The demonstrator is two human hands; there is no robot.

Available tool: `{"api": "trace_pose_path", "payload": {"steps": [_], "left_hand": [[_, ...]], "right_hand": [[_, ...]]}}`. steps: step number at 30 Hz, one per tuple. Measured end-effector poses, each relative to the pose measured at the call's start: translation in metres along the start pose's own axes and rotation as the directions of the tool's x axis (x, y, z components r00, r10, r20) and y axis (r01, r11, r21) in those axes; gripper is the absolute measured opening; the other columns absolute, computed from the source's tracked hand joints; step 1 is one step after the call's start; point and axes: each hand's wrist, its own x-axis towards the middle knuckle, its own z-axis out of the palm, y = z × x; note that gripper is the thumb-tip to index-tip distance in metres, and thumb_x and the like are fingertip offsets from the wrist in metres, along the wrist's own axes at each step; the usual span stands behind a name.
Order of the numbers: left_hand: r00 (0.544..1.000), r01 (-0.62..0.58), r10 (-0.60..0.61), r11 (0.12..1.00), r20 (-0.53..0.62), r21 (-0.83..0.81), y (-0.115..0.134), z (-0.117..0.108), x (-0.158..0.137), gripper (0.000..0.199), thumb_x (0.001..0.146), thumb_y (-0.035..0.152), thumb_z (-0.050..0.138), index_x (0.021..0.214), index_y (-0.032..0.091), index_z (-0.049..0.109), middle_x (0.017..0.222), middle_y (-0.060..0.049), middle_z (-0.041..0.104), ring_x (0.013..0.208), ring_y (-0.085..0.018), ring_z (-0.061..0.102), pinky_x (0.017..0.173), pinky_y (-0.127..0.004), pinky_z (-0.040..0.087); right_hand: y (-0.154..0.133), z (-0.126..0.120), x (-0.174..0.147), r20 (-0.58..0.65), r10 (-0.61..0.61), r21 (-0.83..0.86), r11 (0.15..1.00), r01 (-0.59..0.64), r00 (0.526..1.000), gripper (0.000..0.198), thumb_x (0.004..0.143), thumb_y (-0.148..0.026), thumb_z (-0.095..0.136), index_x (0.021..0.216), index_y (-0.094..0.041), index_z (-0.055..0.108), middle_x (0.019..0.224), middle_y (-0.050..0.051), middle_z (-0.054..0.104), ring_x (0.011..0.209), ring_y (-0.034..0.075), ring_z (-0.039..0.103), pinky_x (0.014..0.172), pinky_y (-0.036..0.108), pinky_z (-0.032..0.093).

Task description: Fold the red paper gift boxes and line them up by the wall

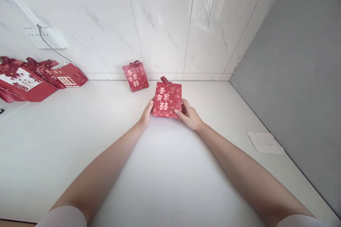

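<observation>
Between my two hands is a red gift box [167, 99] with pale Chinese characters, a floral print and a dark red ribbon loop [166, 81] on top. My left hand [146, 113] grips its left side, with the fingertips hidden behind it. On the other side, my right hand [190, 115] holds the lower right edge, its thumb on the front face and the fingers at the side and back. A similar red box [135, 76] leans against the tiled wall just behind and to the left, touched by neither hand.
Several red gift boxes [39, 83] stand along the wall at the left. Above them a cable [53, 48] runs from a wall socket [44, 38]. A pale tissue [265, 142] lies on the white counter [165, 177] at the right, beside a grey panel [298, 78].
</observation>
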Motion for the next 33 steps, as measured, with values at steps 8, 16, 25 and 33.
{"api": "trace_pose_path", "payload": {"steps": [8, 16, 25, 33], "left_hand": [[0.998, 0.005, 0.008, 0.974, -0.054, 0.227, -0.002, 0.003, -0.005, 0.045, 0.092, 0.058, 0.047, 0.117, 0.022, 0.058, 0.124, -0.006, 0.064, 0.115, -0.024, 0.059, 0.100, -0.038, 0.045], [1.000, 0.018, -0.014, 0.971, -0.019, 0.238, -0.001, 0.001, -0.006, 0.041, 0.091, 0.054, 0.049, 0.118, 0.024, 0.057, 0.123, -0.004, 0.064, 0.114, -0.023, 0.058, 0.099, -0.037, 0.045], [1.000, 0.020, -0.016, 0.984, -0.023, 0.176, -0.012, -0.005, 0.001, 0.042, 0.089, 0.049, 0.051, 0.122, 0.025, 0.057, 0.118, -0.004, 0.065, 0.112, -0.024, 0.059, 0.099, -0.039, 0.047], [1.000, 0.028, -0.026, 0.985, -0.017, 0.173, -0.006, -0.002, -0.002, 0.045, 0.088, 0.052, 0.053, 0.123, 0.024, 0.057, 0.121, -0.005, 0.065, 0.113, -0.024, 0.059, 0.099, -0.038, 0.047]], "right_hand": [[-0.003, 0.003, 0.000, -0.170, -0.143, -0.073, 0.989, 0.132, 0.975, 0.069, 0.089, -0.055, 0.056, 0.147, -0.025, 0.031, 0.147, 0.014, 0.036, 0.127, 0.027, 0.047, 0.098, 0.043, 0.050], [-0.001, -0.003, 0.001, 0.032, 0.151, 0.082, 0.985, -0.154, 0.988, 0.062, 0.093, -0.063, 0.043, 0.144, -0.029, 0.037, 0.131, 0.007, 0.062, 0.119, 0.029, 0.059, 0.104, 0.048, 0.044], [-0.002, -0.003, 0.001, 0.032, 0.139, 0.090, 0.986, -0.142, 0.990, 0.053, 0.091, -0.063, 0.046, 0.130, -0.027, 0.048, 0.123, 0.006, 0.067, 0.113, 0.027, 0.062, 0.099, 0.045, 0.047], [-0.003, -0.003, 0.001, 0.028, 0.136, 0.106, 0.985, -0.138, 0.990, 0.051, 0.091, -0.062, 0.047, 0.128, -0.027, 0.049, 0.122, 0.006, 0.067, 0.112, 0.027, 0.063, 0.098, 0.045, 0.048]]}}
